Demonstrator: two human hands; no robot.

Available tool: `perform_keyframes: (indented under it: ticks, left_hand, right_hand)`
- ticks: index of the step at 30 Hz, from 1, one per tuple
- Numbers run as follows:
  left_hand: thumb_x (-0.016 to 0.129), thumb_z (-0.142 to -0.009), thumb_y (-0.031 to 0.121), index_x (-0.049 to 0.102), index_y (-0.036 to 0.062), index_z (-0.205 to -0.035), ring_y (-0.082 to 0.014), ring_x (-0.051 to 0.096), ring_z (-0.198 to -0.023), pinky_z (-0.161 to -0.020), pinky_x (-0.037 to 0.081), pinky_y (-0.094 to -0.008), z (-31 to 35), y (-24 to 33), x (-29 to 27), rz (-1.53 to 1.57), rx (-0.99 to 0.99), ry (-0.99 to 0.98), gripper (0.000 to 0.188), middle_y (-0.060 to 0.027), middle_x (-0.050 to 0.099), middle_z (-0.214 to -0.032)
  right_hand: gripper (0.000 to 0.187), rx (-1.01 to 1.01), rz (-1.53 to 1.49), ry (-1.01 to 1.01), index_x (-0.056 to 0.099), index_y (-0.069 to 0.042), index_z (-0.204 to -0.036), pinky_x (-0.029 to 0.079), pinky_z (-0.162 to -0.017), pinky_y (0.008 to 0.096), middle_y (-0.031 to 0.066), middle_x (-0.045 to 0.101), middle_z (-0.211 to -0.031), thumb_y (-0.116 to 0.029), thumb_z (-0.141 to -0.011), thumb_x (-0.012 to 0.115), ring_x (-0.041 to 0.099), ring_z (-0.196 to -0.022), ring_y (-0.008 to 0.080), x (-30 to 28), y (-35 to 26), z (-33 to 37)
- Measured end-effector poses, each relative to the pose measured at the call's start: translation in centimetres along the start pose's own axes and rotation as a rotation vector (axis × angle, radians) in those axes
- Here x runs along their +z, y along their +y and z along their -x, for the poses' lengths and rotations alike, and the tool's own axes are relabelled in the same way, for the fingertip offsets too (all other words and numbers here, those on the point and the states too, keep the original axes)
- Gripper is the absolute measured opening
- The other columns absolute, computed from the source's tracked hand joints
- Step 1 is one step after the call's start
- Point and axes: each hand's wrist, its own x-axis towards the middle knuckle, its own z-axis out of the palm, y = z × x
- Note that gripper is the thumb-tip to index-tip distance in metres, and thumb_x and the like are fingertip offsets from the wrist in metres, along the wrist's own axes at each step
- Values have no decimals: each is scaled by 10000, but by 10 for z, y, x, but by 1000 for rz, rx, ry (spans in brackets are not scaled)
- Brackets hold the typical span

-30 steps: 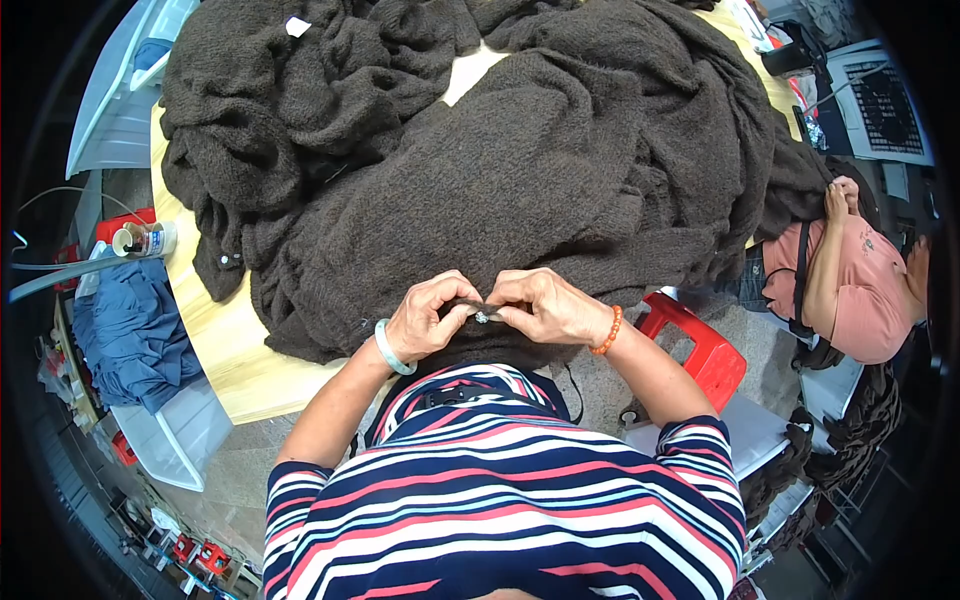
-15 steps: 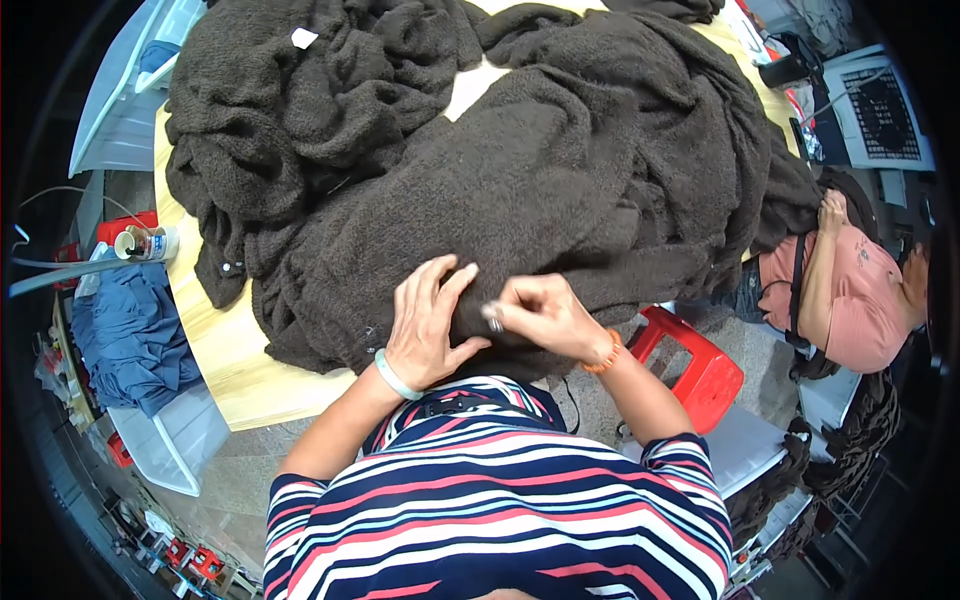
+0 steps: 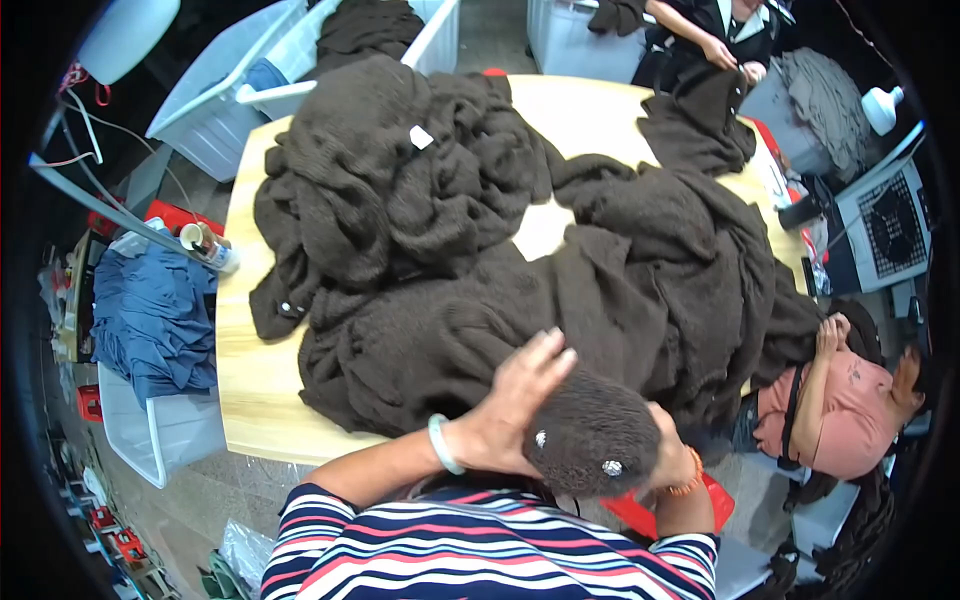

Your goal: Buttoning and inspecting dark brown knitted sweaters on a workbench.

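Observation:
A dark brown fuzzy knit garment (image 3: 590, 425) is raised in front of me, with two shiny round buttons or studs on the lifted part. My right hand (image 3: 672, 448) grips its right edge, fingers partly hidden behind the cloth. At its left edge, my left hand (image 3: 510, 405) touches the cloth with fingers stretched out. Beneath and beyond both hands, more of the same brown knit (image 3: 440, 340) spreads in folds over the wooden table (image 3: 250, 400). A rumpled brown heap (image 3: 350, 180) with a white tag (image 3: 420, 137) lies at the far left.
A plastic bin (image 3: 135, 440) with blue cloth (image 3: 155, 320) stands left, by a cup-like container (image 3: 205, 245). Clear bins (image 3: 215, 120) stand beyond the table. A red stool (image 3: 715, 505) is near my right arm. One person (image 3: 835, 400) sits right; another (image 3: 715, 45) handles brown cloth at the far right.
My right hand has moved right and raised a buttoned part of the brown garment. My left hand has shifted right to its edge. The view now takes in more beyond the table.

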Motion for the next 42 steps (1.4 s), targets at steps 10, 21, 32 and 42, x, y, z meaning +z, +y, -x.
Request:
perform_keyframes:
  ticks: [10, 21, 32, 42]
  left_hand:
    - [665, -809, 98, 489, 78, -1336, -188, 474, -1235, -1046, 392, -337, -71, -4, 25, 423, 99, -63, 557, -90, 533, -1297]
    - [790, -748, 475, 104, 87, -1514, -300, 439, -1283, -1049, 395, -435, -188, 38, -356, 909, -70, 749, 1099, -208, 352, -1459]
    - [807, -702, 195, 608, 36, -1173, -294, 589, -1007, -852, 474, -364, 147, -80, -100, -521, -657, -66, 536, -129, 610, -1028]
    - [793, -671, 102, 607, 35, -1057, -334, 538, -963, -868, 447, -407, 199, -65, -92, -581, -684, 73, 434, -145, 561, -985]
  right_hand:
    - [389, 72, 437, 2, 591, 42, -1147, 495, -855, 317, 116, 576, -1232, -18, -784, 718, 596, -1011, 161, -66, -47, -72]
    - [308, 455, -82, 492, 569, -8, -1222, 483, -635, 191, 61, 639, -1068, -48, -920, 610, 598, -737, 63, -77, 44, -26]
    - [722, 439, 665, -78, 509, -76, -1306, 431, -935, 411, 145, 544, -1170, -206, -666, 817, 522, -1086, 324, 44, 100, 13]
    - [225, 429, 718, 0, 659, -25, -933, 488, -809, 420, 148, 657, -900, -100, -721, 672, 616, -906, 332, 27, 120, 17]
